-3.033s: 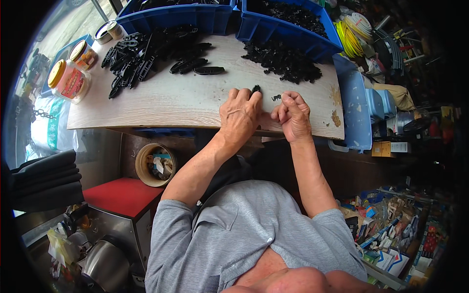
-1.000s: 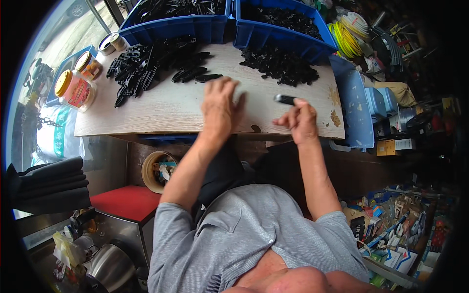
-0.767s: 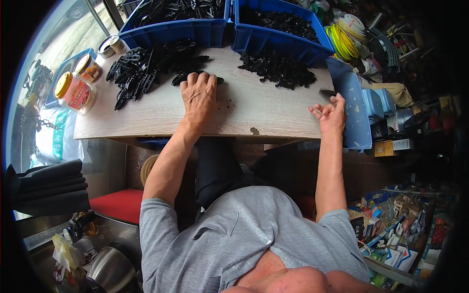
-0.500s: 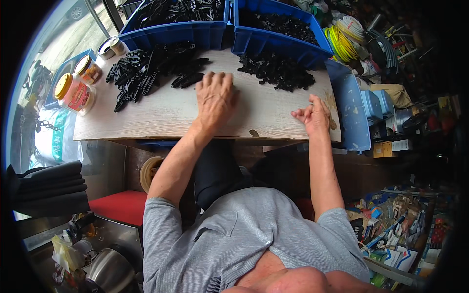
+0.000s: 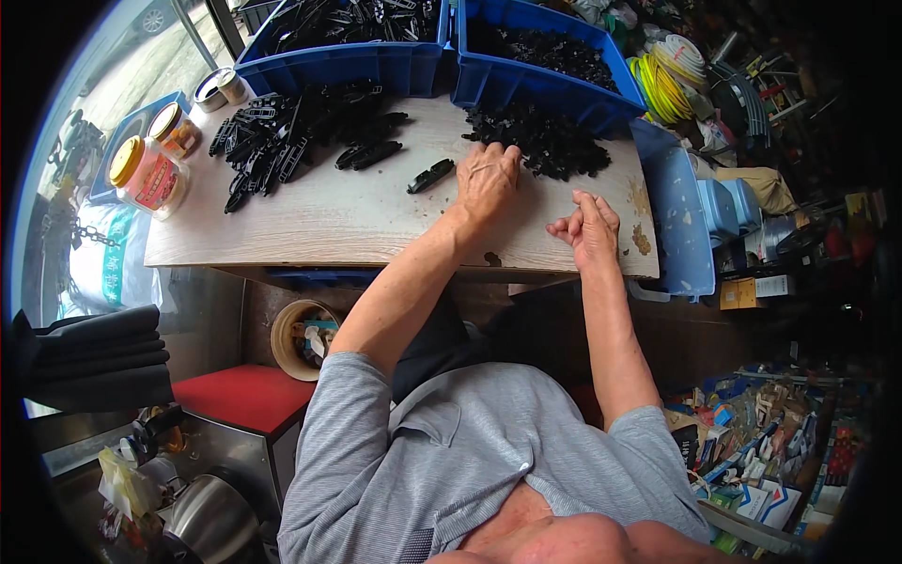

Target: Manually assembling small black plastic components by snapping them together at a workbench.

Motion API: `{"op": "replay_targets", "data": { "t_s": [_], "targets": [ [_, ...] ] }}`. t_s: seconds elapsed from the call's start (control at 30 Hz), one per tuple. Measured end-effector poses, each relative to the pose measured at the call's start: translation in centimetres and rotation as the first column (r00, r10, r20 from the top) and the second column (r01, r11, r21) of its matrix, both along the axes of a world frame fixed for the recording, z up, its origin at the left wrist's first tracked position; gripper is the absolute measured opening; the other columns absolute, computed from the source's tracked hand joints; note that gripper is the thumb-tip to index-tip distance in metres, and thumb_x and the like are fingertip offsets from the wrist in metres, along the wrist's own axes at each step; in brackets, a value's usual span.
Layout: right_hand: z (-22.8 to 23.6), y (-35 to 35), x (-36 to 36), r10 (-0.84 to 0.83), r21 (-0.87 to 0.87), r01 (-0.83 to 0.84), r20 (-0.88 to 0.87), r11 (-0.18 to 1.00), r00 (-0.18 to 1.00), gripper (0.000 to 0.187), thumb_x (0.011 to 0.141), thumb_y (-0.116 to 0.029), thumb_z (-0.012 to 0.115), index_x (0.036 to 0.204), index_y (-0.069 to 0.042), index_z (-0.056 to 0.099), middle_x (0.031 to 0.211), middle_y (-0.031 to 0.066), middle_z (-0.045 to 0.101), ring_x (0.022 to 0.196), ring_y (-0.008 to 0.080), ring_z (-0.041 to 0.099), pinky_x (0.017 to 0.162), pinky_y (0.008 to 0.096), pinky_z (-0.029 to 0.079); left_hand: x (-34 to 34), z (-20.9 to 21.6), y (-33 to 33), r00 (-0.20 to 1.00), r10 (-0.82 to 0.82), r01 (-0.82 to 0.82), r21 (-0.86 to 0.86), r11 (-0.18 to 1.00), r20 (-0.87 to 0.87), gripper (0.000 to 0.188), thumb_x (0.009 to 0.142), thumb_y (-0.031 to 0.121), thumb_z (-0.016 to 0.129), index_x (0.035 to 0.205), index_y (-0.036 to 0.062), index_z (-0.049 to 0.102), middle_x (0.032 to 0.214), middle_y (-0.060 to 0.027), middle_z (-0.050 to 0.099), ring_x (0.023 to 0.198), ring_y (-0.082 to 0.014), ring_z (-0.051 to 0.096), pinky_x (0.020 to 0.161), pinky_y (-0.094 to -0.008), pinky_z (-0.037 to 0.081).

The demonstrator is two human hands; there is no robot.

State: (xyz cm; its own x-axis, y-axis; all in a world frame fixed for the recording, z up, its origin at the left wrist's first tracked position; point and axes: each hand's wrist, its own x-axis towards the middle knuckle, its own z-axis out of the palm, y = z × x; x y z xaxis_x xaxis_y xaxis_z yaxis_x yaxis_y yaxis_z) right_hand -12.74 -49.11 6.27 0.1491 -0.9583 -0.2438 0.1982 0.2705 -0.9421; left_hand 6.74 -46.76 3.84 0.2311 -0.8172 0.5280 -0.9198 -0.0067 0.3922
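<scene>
My left hand (image 5: 489, 183) is over the table (image 5: 329, 226), back up, at the near edge of a heap of small black parts (image 5: 554, 146). Its fingers are bent downward and close together; their tips, and anything in them, are hidden. A single long black plastic piece (image 5: 432, 176) lies just left of it. Farther left, similar black pieces (image 5: 371, 155) lie beside a large pile of long black pieces (image 5: 272, 141). My right hand (image 5: 594, 230) is near the table's right front, fingers half curled and apart, with nothing visible in them.
Two blue bins of black parts, left (image 5: 352, 68) and right (image 5: 545, 89), line the table's back. Jars (image 5: 150, 179) stand at the left edge. A blue plastic tub (image 5: 681, 221) adjoins the right edge. Below the table is a round bin (image 5: 287, 343) beside a red-topped cabinet (image 5: 235, 399).
My left hand has moved right, from near the long pieces to the small-parts heap. A single long black piece now lies where the hand was. My right hand has shifted slightly left.
</scene>
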Motion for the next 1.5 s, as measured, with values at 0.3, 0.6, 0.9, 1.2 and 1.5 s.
{"op": "replay_targets", "data": {
  "t_s": [0.3,0.6,0.9,1.2,1.5],
  "targets": [
    [0.1,1.5,1.7,0.209,-0.062,-0.209,-0.021,0.976,0.978,0.022,0.086,-0.023,0.078,0.096,-0.008,0.065,0.053,-0.0019,0.052,0.045,0.0122,0.056,0.046,0.024,0.046,-1.0,1.7,5.6,-0.083,-0.171,0.262,-0.187,0.947,-0.982,0.015,0.095,0.016,0.065,0.098,0.0013,0.067,0.084,-0.0043,0.068,0.073,-0.0106,0.063,0.064,-0.0253,0.054],
    [0.4,2.3,3.2,0.361,-0.138,-0.361,-0.02,0.922,0.932,0.022,0.09,-0.018,0.074,0.107,-0.006,0.067,0.062,-0.0005,0.057,0.05,0.0099,0.054,0.052,0.0254,0.048,-0.6,1.7,6.9,-0.169,-0.171,0.364,-0.223,0.904,-0.971,0.015,0.094,0.016,0.067,0.095,0.001,0.066,0.084,-0.0047,0.067,0.07,-0.0095,0.061,0.063,-0.0247,0.052],
    [0.3,2.6,2.6,0.385,-0.085,-0.378,0.089,0.922,0.918,0.016,0.088,-0.019,0.076,0.097,-0.007,0.068,0.059,0.0006,0.058,0.05,0.0137,0.061,0.054,0.0312,0.056,3.6,1.2,8.6,0.965,0.225,-0.253,-0.246,0.936,-0.137,0.025,0.082,0.016,0.074,0.101,0.0019,0.067,0.105,-0.0136,0.068,0.102,-0.0287,0.061,0.086,-0.0417,0.049],
    [-0.1,3.1,4.2,0.326,-0.127,-0.303,0.245,0.945,0.913,0.016,0.092,-0.02,0.072,0.103,-0.01,0.067,0.058,0.0044,0.06,0.06,0.0204,0.068,0.061,0.0444,0.061,3.0,1.2,10.0,0.841,-0.085,0.029,-0.112,0.993,-0.535,0.02,0.088,0.013,0.072,0.105,0.0032,0.069,0.087,-0.0083,0.072,0.072,-0.0214,0.066,0.068,-0.0278,0.051],
    [-0.6,3.4,4.5,0.378,-0.182,-0.335,0.316,0.924,0.87,0.014,0.09,-0.012,0.075,0.103,-0.009,0.07,0.09,-0.0002,0.069,0.079,0.0104,0.065,0.079,0.0253,0.054,-1.1,1.1,9.5,0.182,-0.224,0.269,-0.171,0.948,-0.957,0.025,0.088,0.01,0.075,0.11,-0.0013,0.069,0.084,0.0001,0.069,0.073,-0.0049,0.06,0.064,-0.0213,0.051]
  ]
}}
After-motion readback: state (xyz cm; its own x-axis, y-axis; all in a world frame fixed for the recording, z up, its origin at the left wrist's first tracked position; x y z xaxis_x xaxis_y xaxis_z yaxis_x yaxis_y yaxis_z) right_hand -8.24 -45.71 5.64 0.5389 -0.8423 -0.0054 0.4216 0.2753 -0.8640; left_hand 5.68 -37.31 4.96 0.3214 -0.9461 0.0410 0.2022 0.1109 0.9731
